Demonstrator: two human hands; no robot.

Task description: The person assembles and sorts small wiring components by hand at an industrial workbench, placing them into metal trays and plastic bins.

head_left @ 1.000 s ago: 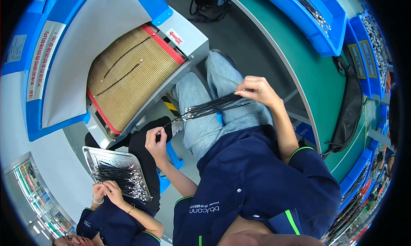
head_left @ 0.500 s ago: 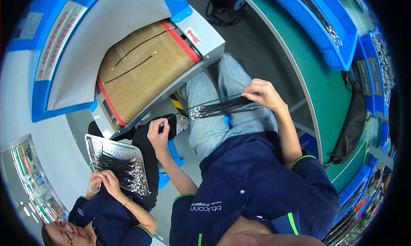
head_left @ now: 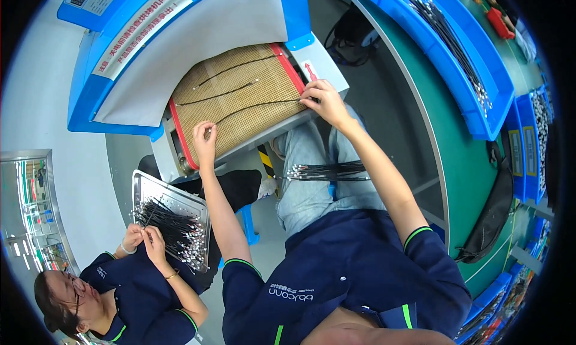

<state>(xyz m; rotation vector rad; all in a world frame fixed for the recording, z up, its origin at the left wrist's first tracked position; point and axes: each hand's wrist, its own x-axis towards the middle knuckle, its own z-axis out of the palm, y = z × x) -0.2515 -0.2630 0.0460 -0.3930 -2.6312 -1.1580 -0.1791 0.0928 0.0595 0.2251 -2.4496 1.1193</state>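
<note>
A thin black cable (head_left: 255,106) stretches between my two hands, low over the near part of the tan mesh conveyor belt (head_left: 240,138). My left hand (head_left: 205,136) pinches its left end by the belt's left red edge. At the right red edge, my right hand (head_left: 324,101) grips the other end. Two more cables, a middle one (head_left: 225,95) and a far one (head_left: 237,69), lie across the belt. On my lap rests a bundle of black cables (head_left: 330,171) with pale metal ends.
A blue-edged machine hood (head_left: 222,21) rises over the belt. To the left, a co-worker's hands (head_left: 147,237) work above a metal tray (head_left: 207,216) heaped with cables. On the right, a green table (head_left: 420,93) carries a blue bin (head_left: 498,105) of cables and a black pouch (head_left: 495,207).
Both hands have moved from above my lap to the conveyor, carrying one cable away from the bundle. The bundle now lies on my thighs without a hand on it. The view has shifted slightly.
</note>
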